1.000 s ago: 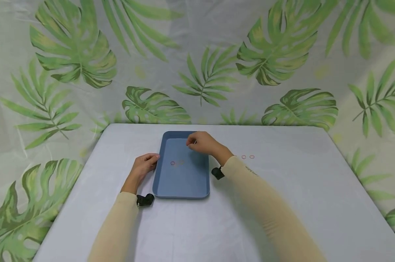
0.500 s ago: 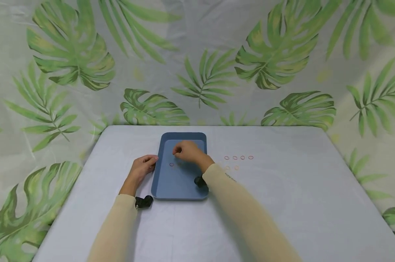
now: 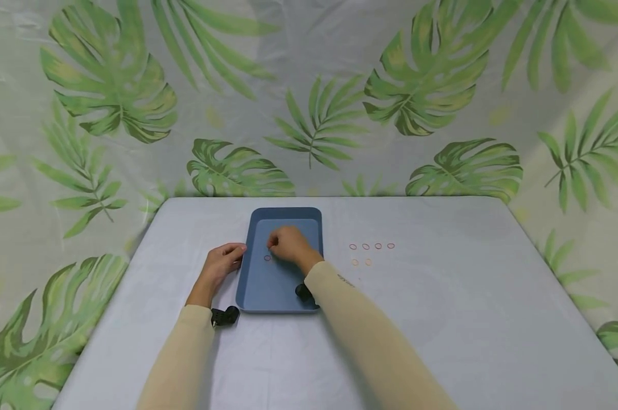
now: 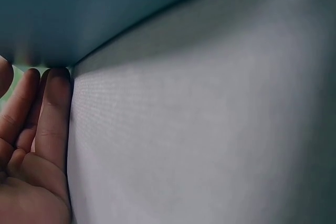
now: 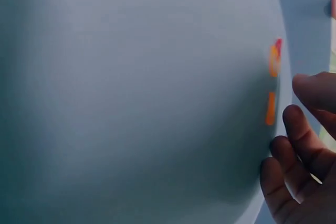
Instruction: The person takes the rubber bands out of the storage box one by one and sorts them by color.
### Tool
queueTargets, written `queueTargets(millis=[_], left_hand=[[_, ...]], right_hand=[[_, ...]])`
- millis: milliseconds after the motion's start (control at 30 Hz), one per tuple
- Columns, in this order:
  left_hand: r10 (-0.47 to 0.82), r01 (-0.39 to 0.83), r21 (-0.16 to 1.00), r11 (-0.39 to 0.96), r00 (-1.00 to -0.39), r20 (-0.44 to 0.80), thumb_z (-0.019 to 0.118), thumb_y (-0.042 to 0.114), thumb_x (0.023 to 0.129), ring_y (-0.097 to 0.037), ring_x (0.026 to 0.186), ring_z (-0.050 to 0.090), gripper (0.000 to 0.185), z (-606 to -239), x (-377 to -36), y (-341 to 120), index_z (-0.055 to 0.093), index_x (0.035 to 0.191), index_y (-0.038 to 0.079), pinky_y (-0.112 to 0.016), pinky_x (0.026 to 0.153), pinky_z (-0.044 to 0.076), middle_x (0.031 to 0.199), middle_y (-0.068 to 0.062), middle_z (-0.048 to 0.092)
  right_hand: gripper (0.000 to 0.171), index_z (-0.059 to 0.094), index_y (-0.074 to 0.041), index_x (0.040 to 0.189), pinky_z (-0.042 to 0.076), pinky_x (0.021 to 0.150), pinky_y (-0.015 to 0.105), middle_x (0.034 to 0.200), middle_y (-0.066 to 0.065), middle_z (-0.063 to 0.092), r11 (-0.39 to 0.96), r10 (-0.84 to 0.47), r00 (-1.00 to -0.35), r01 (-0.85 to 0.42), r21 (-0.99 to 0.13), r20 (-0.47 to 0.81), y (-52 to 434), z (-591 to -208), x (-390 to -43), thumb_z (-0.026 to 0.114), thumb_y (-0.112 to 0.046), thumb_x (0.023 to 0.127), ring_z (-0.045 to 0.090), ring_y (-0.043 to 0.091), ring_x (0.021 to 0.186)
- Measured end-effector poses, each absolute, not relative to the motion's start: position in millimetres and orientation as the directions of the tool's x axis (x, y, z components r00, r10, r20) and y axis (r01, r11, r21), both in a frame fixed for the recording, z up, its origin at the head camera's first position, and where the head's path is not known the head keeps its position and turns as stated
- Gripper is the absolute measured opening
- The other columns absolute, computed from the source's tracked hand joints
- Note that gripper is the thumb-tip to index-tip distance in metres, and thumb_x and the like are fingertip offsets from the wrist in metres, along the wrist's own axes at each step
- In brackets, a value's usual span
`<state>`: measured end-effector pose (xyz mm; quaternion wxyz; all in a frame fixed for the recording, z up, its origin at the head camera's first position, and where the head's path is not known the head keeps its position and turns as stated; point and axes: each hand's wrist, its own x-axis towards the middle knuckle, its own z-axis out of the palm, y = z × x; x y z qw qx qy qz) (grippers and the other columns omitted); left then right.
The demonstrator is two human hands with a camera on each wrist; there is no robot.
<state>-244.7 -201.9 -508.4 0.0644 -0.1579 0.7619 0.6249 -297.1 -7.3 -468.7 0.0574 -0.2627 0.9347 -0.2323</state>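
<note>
My left hand lies against the left side of the blue tray, its straight fingers meeting the wall in the left wrist view. Over the middle of the tray is my right hand, palm down. In the right wrist view a gap shows between its thumb and bent index finger, with nothing visible in it. Just in front of the fingertips lie a small thin red ring and two small orange rings; the farther orange ring is beside the red one, the nearer orange ring apart.
Right of the tray on the white table, a row of several small red rings lies behind two orange rings. A leaf-patterned cloth hangs behind the table.
My right hand has moved left and nearer across the tray, toward the rings there. Its forearm has uncovered more rings on the table. My left hand has stayed at the tray's side.
</note>
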Motion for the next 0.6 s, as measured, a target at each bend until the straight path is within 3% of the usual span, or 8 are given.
queueTargets(millis=[200,600], left_hand=[[-0.148,-0.312,0.936,0.162,-0.946,-0.29,0.061,0.031,0.1,-0.02,0.127,0.056,0.045,-506.9,-242.4,-203.1,0.06,0.134,0.002,-0.035,0.109,0.049,0.142,-0.016,0.057],[-0.146,-0.305,0.94,0.154,-0.948,-0.284,0.061,0.029,0.1,-0.015,0.12,0.059,0.043,-507.3,-241.8,-206.0,0.06,0.133,0.002,-0.028,0.103,0.053,0.139,-0.016,0.059]], right_hand=[[0.013,0.078,-0.014,0.097,0.056,0.087,0.033,0.099,0.002,0.076,0.755,-0.537,-0.843,-0.492,-0.434,0.02,-8.9,-472.4,-294.7,0.066,-0.016,0.093,0.067,0.02,0.095],[0.014,0.077,-0.02,0.082,0.054,0.075,0.031,0.087,-0.003,0.073,0.789,-0.536,-0.843,-0.516,-0.334,0.039,-17.5,-481.5,-290.4,0.07,-0.026,0.092,0.062,0.018,0.085]])
